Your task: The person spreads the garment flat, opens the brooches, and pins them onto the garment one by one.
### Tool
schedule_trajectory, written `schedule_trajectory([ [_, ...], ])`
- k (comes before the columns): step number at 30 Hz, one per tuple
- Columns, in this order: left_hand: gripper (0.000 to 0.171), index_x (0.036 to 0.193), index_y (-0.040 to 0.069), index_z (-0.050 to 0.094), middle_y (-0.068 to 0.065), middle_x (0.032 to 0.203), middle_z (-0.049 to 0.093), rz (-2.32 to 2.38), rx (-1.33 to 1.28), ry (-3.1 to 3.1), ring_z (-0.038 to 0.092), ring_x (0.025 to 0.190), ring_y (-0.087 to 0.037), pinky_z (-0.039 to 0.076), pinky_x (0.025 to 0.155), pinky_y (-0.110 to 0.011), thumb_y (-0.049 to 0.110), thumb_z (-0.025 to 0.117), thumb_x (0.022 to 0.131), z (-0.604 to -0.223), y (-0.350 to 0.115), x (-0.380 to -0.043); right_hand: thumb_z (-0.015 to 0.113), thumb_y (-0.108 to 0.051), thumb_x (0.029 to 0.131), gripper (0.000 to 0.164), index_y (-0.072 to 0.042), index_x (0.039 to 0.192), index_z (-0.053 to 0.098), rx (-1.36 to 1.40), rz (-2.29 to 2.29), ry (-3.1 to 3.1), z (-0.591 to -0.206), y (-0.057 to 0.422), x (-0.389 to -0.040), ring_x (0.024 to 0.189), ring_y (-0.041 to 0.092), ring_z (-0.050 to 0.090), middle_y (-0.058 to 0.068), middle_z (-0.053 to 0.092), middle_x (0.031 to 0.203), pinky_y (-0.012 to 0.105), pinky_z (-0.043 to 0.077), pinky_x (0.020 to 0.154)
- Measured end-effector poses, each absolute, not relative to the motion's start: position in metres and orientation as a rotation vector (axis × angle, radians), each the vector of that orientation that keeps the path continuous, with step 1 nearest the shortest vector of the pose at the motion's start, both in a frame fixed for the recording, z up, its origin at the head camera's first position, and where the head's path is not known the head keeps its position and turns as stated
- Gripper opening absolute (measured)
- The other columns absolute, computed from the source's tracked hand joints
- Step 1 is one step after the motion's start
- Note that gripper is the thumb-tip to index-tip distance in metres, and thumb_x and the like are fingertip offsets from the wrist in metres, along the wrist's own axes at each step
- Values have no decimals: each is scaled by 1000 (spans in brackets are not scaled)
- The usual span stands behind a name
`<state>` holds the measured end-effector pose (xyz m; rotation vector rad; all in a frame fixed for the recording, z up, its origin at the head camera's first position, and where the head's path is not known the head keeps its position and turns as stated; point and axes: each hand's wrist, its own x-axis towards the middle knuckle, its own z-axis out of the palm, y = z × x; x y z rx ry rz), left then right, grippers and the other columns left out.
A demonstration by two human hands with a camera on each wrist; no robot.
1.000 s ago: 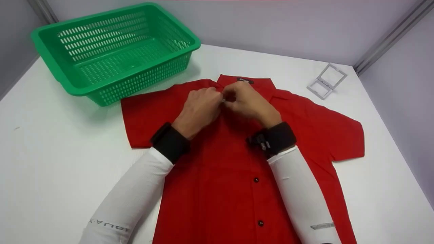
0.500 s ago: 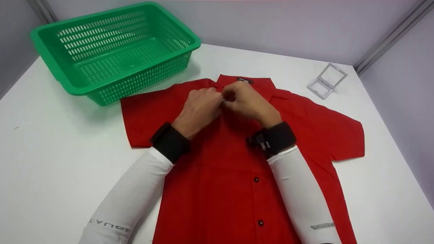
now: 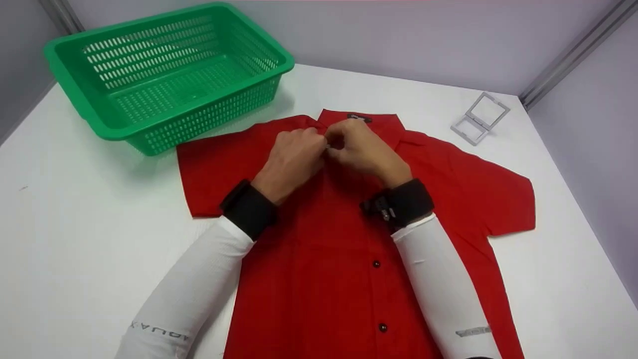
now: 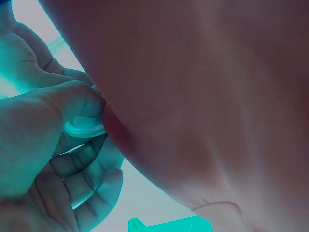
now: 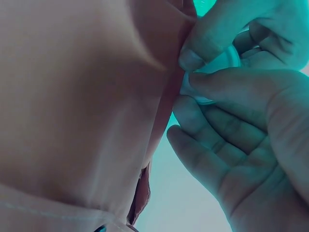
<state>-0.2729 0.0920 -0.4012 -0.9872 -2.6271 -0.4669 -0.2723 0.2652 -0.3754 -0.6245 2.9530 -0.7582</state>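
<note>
A red short-sleeved shirt [image 3: 339, 279] lies front up, collar at the far end, dark buttons down its front. Both hands meet on its upper chest, just below the collar. Between them is a small round disc [image 5: 224, 60], badge-like, its face mostly covered by fingers. My right hand [image 3: 364, 152] pinches the disc between thumb and fingers at the shirt's fold. From the other side, my left hand [image 3: 296, 154] pinches the same disc, its thumb [image 4: 79, 96] lying over it. The cloth rises beside the fingertips in both wrist views.
A green slotted basket [image 3: 219, 107] stands at the back left, near the shirt's left sleeve. An opened clear square case [image 3: 481, 119] with grey frames lies at the back right. Pale walls close off the white table [image 3: 99, 239] behind and at both sides.
</note>
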Motion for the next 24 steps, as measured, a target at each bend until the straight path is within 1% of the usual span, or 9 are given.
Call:
schedule_trajectory([
  [9,20,84,2,66,-13,68,58,-465,-988,-2636,54,62,-23,53,59,-36,19,62,94,-402,91,-273,66,-22,92,17,-18,107,74,-623,-752,2955,-375,265,-272,85,15,60,-3,68,89,31,54,84],
  [16,20,91,1,67,-13,71,60,-420,-979,-2670,57,64,-24,56,64,-36,21,64,93,-400,92,-275,66,-20,93,18,-19,109,73,-610,-734,2952,-374,264,-272,87,15,59,-3,68,90,30,54,85],
  [24,19,88,2,66,-13,70,59,-450,-979,-2662,55,63,-23,54,62,-36,20,63,93,-401,92,-274,66,-20,92,17,-16,107,74,-622,-737,2955,-375,263,-273,84,16,60,-1,68,88,29,54,82],
])
